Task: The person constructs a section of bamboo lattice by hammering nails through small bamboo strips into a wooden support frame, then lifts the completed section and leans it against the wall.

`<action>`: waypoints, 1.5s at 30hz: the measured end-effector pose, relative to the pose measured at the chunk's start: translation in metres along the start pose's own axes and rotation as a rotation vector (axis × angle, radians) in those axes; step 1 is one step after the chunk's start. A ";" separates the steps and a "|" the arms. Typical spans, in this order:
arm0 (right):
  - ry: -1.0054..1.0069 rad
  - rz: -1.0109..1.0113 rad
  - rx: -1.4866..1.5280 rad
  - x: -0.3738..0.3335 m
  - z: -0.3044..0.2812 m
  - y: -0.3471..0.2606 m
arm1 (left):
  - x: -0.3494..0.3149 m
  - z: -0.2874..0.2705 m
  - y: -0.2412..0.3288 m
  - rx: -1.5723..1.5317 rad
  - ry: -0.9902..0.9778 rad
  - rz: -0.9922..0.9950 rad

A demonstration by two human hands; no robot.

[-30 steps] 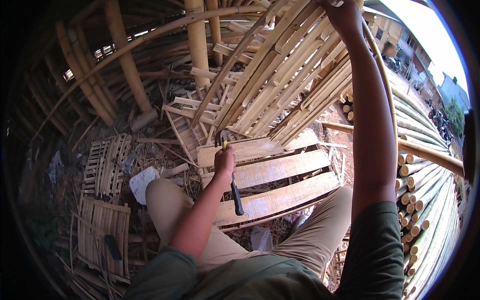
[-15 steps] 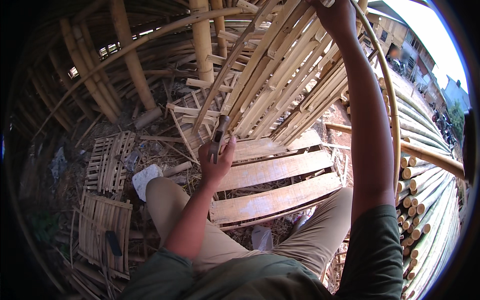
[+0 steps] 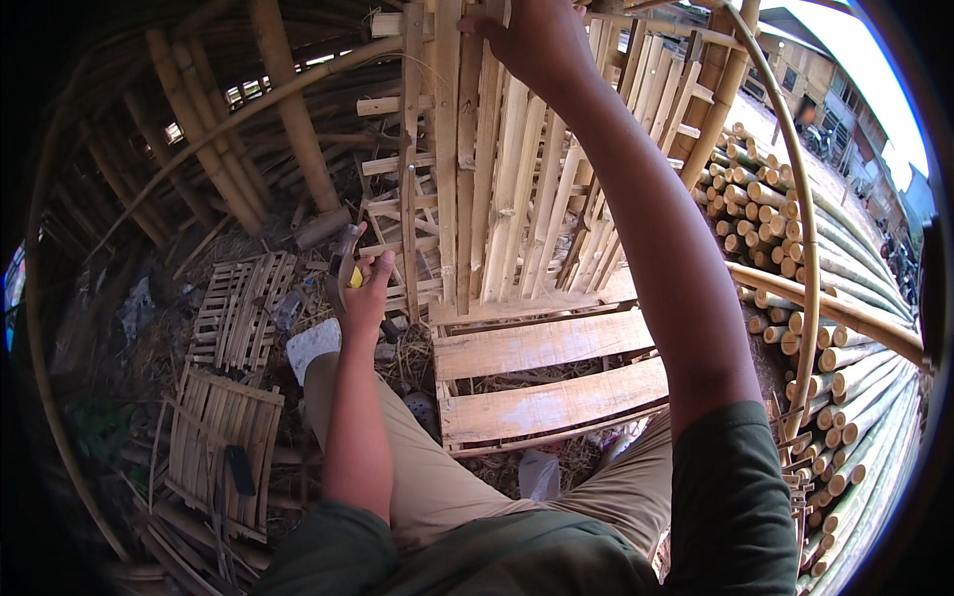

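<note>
My left hand [image 3: 366, 291] grips a hammer [image 3: 345, 260] with a yellow and black handle, its metal head up, held out in front of my left knee. My right hand [image 3: 532, 40] is raised high and rests on the top of an upright panel of split bamboo slats [image 3: 497, 179]. It seems to hold the panel's upper edge, though the fingers are partly out of sight. The panel stands on end at the far side of a low platform of wide bamboo planks [image 3: 542, 377] between my legs.
Round bamboo poles [image 3: 845, 397] are stacked at the right, with a thin bent strip [image 3: 810, 258] arching over them. Woven slat mats [image 3: 224, 437] and a white block [image 3: 313, 343] lie on the littered ground at the left. Thick bamboo posts [image 3: 293, 109] stand behind.
The bamboo panel has swung from a slant to upright. My left hand turned the hammer head-up and moved left. My right hand stayed on the panel's top and shifted left.
</note>
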State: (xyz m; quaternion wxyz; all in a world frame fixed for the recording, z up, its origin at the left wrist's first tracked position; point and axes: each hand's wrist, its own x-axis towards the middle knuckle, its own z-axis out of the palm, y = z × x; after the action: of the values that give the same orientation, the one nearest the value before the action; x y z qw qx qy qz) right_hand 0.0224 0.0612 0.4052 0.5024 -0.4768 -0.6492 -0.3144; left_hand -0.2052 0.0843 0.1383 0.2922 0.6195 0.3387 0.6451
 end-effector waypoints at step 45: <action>-0.201 0.741 -0.001 -0.187 -0.010 0.158 | 0.006 0.030 -0.008 -0.367 0.074 -0.195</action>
State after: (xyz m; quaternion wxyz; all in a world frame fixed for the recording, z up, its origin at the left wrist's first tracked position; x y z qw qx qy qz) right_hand 0.1817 0.0504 0.2189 0.5154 -0.7079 -0.4788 -0.0636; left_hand -0.1759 0.0961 0.1360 0.4484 0.4960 0.2842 0.6871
